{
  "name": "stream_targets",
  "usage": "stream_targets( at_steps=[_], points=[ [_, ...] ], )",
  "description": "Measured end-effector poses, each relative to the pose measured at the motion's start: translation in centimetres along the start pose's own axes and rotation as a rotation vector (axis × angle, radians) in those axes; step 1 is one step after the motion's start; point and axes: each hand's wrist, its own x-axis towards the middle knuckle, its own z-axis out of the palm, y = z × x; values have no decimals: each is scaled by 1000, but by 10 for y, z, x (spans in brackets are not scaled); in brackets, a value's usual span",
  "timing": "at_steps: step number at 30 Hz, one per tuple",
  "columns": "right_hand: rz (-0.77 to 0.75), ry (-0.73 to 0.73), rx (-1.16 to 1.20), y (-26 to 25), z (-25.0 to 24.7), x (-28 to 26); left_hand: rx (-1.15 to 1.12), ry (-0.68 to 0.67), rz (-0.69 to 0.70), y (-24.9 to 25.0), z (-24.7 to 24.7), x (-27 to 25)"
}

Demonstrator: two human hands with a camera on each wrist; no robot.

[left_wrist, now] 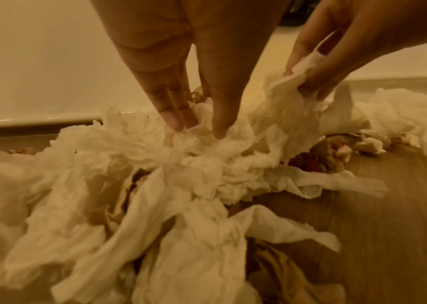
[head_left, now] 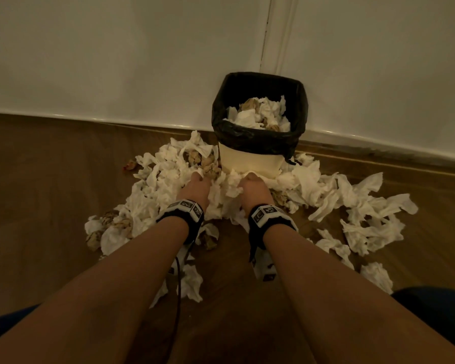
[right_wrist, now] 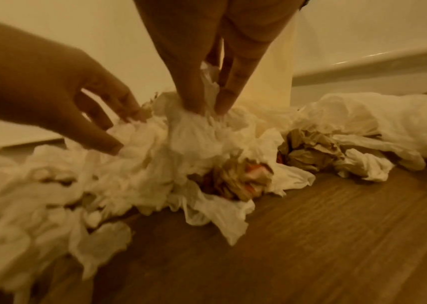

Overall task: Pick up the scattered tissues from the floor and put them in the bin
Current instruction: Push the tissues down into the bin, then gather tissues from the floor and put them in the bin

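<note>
Both hands [head_left: 226, 185] pinch floor tissues [head_left: 166, 185] (beside the bin [head_left: 250, 158]).

Plain white wall [head_left: 116, 48], pale skirting board [head_left: 378, 143], brown wood-plank floor [head_left: 37, 206]; dim warm light.

Head view looking down at bin [head_left: 250, 164], wrist views low, close, facing wall, sharing tissue pile [left_wrist: 207, 164].
</note>
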Motion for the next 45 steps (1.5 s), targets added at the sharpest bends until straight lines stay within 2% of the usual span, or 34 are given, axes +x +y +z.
stream_targets(
  at_steps=[4, 7, 11, 15, 18, 20, 23, 28, 31, 34, 36, 39, 41, 43, 45],
  points=[
    [56, 117, 233, 0, -11, -5, -4, 85, 24, -2, 1, -3],
    [126, 120, 395, 1, -18, -9, 85, 136, 40, 1, 7, -7],
    [266, 108, 459, 12, -27, -11, 81, 79, 57, 5, 10, -9],
    [482, 58, 807, 22, -31, -6, 22, 30, 57, 9, 10, -7],
    [594, 73, 1012, 22, -33, -5, -6, 14, 41, 9, 8, -5],
    [581, 85, 1019, 24, -30, -5, 6, -31, 34, 9, 6, -1],
    [532, 31, 910, 28, -23, -4, 35, -77, 37, 9, 4, 6],
    [484, -15, 803, 30, -23, -7, -12, -49, 27, 8, 9, 6],
    [490, -45, 774, 29, -25, -11, -119, -15, 20, 8, 12, 5],
    [546, -50, 928, 29, -29, -11, -210, 27, -3, 10, 16, 5],
    [544, -95, 904, 27, -28, -12, -239, 48, -23, 12, 16, 6],
    [701, -54, 1214, 27, -26, -10, -182, 39, -8, 10, 11, 10],
    [676, -80, 1224, 25, -30, -10, -163, 57, 5, 8, 8, 12],
    [681, -115, 1189, 23, -35, -11, -235, 113, -26, 7, 7, 12],
    [696, -149, 1294, 23, -36, -10, -317, 138, -63, 8, 8, 11]
  ],
)
